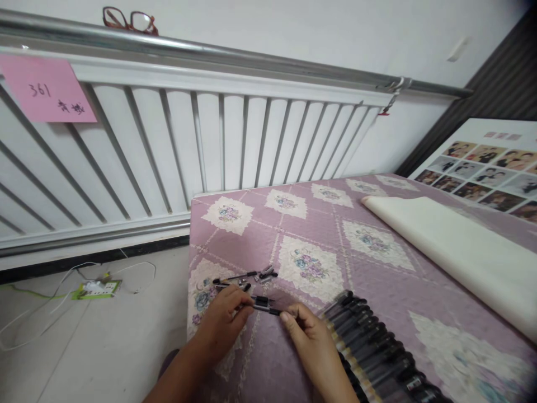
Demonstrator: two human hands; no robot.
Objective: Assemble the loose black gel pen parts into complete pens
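As fingers hold pen, note — "361"

Row of pens (blurred) partly beyond the bottom edge, photo board partly beyond the right

- Gel pen: slim, pale barrel with a black grip section, held nearly level, its ends covered by fingers.
- Second pen: black-gripped, just behind it, bare point facing right.
- Loose pen parts: small black and clear pieces, jumbled beside a pen on the floral bedspread.
- Pen row: many, side by side, black ends aligned, slightly blurred.
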